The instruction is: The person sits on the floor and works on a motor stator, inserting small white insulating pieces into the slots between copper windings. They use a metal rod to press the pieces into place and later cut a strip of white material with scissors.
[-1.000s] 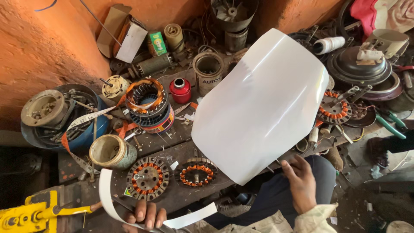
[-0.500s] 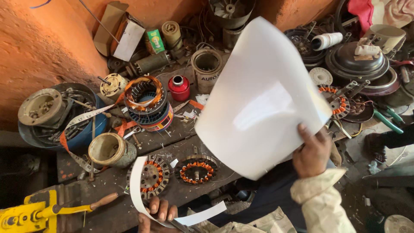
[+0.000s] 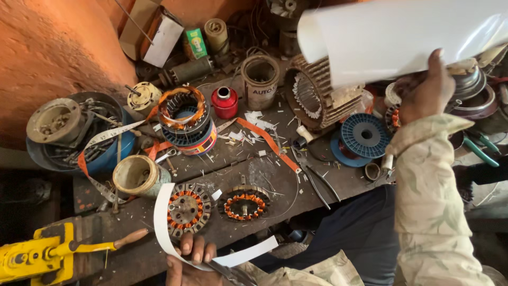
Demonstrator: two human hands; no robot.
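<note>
Head view: your right hand [image 3: 423, 98] is raised at the upper right, its fingers [image 3: 435, 66] clenched on the lower edge of a large white sheet [image 3: 391, 37]. The sheet curls above the hand and spreads across the top right corner, covering part of the clutter behind it; its upper part runs out of the picture. It hangs in the air, well above the bench [image 3: 264, 175], and touches nothing but your hand.

Your left hand [image 3: 188, 259] sits at the bottom edge, near the front of the bench. Its fingers [image 3: 197, 249] are closed on a narrow white strip [image 3: 161, 222] together with a dark flat tool [image 3: 233, 273], perhaps scissors; you cannot tell which. The strip curves up from the hand on the left, beside a round stator [image 3: 186, 209] with copper coils, and its other end sticks out to the right past your sleeve.

A second, smaller stator [image 3: 244, 204] lies just right of the first. Behind them stand a red spool [image 3: 225, 101], a grey tin [image 3: 260, 79] and a finned motor housing [image 3: 317, 98]. A blue reel [image 3: 365, 135] lies near your right wrist, with pliers [image 3: 312, 175] just to its left. A yellow tool [image 3: 37, 257] with a wooden handle lies at the bottom left corner.
</note>
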